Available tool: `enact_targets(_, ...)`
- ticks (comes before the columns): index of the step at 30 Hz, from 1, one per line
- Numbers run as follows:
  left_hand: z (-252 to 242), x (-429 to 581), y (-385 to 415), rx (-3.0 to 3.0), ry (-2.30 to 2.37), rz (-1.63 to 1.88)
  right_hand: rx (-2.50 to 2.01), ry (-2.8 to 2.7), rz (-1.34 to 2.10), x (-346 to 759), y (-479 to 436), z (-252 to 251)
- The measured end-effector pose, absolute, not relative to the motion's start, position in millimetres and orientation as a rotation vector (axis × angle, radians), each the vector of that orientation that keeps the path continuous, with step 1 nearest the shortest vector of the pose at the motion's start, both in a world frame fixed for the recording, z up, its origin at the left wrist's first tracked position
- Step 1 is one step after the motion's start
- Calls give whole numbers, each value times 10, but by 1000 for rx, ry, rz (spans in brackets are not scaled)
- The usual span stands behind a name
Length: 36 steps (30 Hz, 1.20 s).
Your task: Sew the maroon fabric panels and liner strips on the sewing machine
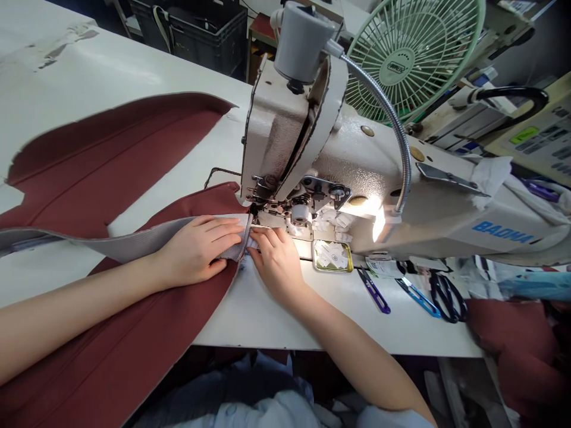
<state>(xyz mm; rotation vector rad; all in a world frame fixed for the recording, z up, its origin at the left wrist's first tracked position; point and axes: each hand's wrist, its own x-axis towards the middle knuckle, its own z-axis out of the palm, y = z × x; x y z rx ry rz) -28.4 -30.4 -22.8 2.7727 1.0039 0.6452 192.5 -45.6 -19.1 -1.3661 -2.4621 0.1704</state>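
My left hand (pixel 200 246) lies flat, fingers stretched out, on a grey strip (pixel 134 241) that runs over dark red fabric (pixel 111 172). It presses the strip's end just before the needle area (pixel 255 209) of a white sewing machine (pixel 357 172). My right hand (pixel 276 258) rests on the table beside it, fingertips pinched on the strip's edge close to the presser foot. The dark red fabric spreads to the left and hangs over the table's front edge.
A small tin (pixel 332 257) of white labels sits under the machine arm. Purple snips (pixel 375 292), blue snips (pixel 419 297) and black scissors (pixel 448 294) lie to the right. A green fan (pixel 413 56) and a gooseneck lamp (pixel 388 119) stand behind. A black crate (pixel 196 32) is at the back.
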Motion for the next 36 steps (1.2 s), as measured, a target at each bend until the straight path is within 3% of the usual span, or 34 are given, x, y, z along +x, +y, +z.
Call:
enact_targets(21, -188, -244, -304, 2937, 962, 487, -1448, -2504, 77, 1919, -419, -176)
enact_targets(36, -176, -246, -295, 2928, 1002, 433, -1198, -2279, 485, 2151, -451, -261)
